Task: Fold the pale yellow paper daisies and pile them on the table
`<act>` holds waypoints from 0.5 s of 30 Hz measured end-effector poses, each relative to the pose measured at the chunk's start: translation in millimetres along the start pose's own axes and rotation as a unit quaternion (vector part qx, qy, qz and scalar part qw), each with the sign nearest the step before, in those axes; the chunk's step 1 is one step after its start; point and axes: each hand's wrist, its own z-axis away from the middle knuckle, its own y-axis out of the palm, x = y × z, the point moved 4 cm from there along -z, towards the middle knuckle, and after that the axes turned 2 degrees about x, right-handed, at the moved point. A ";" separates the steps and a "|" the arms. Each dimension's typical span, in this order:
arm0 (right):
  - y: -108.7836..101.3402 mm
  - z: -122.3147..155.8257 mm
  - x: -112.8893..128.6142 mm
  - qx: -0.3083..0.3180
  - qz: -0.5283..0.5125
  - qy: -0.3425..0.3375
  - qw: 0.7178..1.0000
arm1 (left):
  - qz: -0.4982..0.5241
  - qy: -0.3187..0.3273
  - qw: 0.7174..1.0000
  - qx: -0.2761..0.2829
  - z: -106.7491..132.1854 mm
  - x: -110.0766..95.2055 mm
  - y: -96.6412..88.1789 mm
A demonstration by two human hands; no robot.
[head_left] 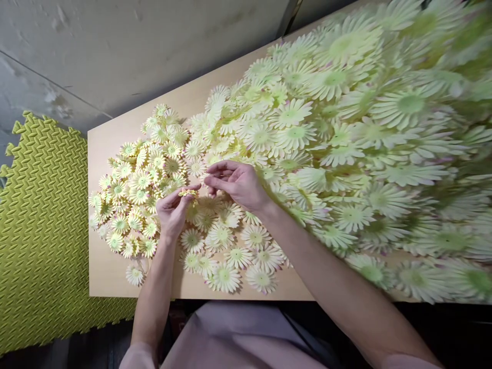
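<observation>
My left hand (172, 209) is closed, with a small yellow-white artificial flower head (189, 193) pinched between thumb and fingers. Just to its right, my right hand (238, 183) hovers with thumb and index finger close together. Whether anything is between those fingertips is too small to make out. Smaller flower heads with pale green centres lie in a pile (140, 184) left of my left hand. Beneath and in front of my hands, larger cream petal pieces (223, 236) are scattered on the table. A big heap of similar petal pieces (295, 132) rises beyond my right hand.
The light wooden table (115, 271) runs along a grey, stained wall (154, 41). On the left stands a yellow-green interlocking foam mat (46, 230). The flower heap spreads over most of the table's right side, blurred at the far right.
</observation>
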 end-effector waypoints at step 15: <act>9.4 7.9 4.8 0.128 0.026 0.027 0.991 | -0.045 0.024 0.998 0.041 -1.1 7.9 0.7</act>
